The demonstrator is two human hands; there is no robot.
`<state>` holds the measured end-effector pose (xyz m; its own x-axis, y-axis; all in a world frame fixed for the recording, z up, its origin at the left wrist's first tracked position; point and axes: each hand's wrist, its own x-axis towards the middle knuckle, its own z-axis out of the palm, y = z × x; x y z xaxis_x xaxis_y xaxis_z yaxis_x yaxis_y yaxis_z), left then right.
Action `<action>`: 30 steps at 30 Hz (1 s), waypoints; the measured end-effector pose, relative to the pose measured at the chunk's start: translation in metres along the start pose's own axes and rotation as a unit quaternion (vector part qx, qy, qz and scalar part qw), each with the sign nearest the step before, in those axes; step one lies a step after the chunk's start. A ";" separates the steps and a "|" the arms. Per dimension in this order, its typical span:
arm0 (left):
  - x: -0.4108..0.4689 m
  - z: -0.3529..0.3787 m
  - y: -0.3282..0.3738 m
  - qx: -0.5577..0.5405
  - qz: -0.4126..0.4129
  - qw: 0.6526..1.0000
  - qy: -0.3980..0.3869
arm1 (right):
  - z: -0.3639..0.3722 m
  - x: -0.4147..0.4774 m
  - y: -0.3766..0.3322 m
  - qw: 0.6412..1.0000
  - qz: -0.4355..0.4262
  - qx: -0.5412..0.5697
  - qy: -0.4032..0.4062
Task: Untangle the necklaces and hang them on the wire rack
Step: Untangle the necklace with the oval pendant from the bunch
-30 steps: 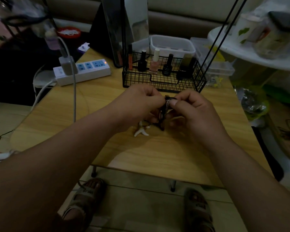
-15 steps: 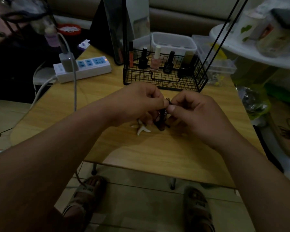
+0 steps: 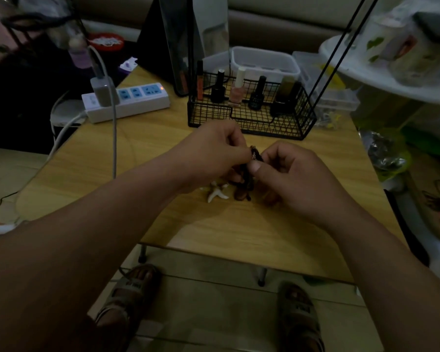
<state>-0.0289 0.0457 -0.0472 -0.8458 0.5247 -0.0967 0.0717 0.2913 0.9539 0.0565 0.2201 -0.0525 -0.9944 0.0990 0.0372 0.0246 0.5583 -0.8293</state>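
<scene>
The left hand (image 3: 214, 153) and right hand (image 3: 292, 174) both pinched the tangled necklaces (image 3: 247, 182); untangling likely needed 1 strand teased loose below the pinch.

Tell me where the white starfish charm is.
Head view: white starfish charm lies on the table near the left hand, left of the dark necklaces.
</scene>
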 end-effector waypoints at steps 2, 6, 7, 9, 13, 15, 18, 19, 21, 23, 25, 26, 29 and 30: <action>-0.001 -0.001 0.001 -0.008 0.002 1.000 -0.017 | -0.001 0.002 0.000 1.000 -0.014 -0.019 -0.005; -0.004 -0.004 0.002 0.070 0.021 0.995 -0.062 | -0.007 0.001 0.003 0.999 -0.045 -0.025 -0.016; -0.004 -0.005 0.002 0.098 0.031 0.993 -0.063 | -0.008 -0.001 0.003 0.998 -0.056 -0.027 -0.015; -0.005 -0.006 0.003 0.125 0.045 0.990 -0.051 | -0.009 -0.003 0.002 0.997 -0.073 -0.025 -0.014; -0.004 -0.005 0.003 0.113 0.027 0.993 -0.031 | -0.012 -0.003 0.003 0.994 -0.081 -0.071 -0.018; -0.003 -0.003 0.001 0.098 0.006 0.994 -0.042 | -0.010 -0.002 0.005 0.990 -0.072 -0.118 -0.010; -0.003 -0.001 0.001 0.095 0.008 0.994 -0.043 | -0.004 -0.002 0.002 0.994 -0.046 -0.095 -0.010; -0.003 -0.001 0.002 0.090 0.010 0.995 -0.043 | -0.002 -0.001 0.001 0.995 -0.043 -0.091 -0.009; -0.003 -0.002 0.001 0.075 0.002 0.996 -0.046 | 0.001 0.001 -0.001 0.994 -0.041 -0.100 -0.007; -0.002 -0.002 0.000 0.065 -0.015 0.997 -0.045 | 0.001 0.004 0.000 0.995 -0.026 -0.098 0.002; -0.001 -0.002 -0.001 0.050 -0.033 0.997 -0.038 | -0.002 0.007 0.000 0.995 -0.007 -0.092 0.025; -0.001 -0.002 0.000 0.039 -0.040 0.998 -0.035 | -0.003 0.007 0.000 0.997 0.001 -0.074 0.036; -0.002 -0.002 0.002 0.003 -0.052 0.998 -0.039 | -0.004 0.006 -0.004 0.997 0.026 0.060 0.042; -0.002 -0.002 0.002 -0.010 -0.055 0.998 -0.038 | -0.005 0.006 -0.005 0.994 0.031 0.101 0.043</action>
<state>-0.0282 0.0438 -0.0446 -0.8054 0.5500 -0.2210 -0.0304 0.3341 0.9421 0.0509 0.2220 -0.0453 -0.9788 0.2033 0.0241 0.0548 0.3739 -0.9259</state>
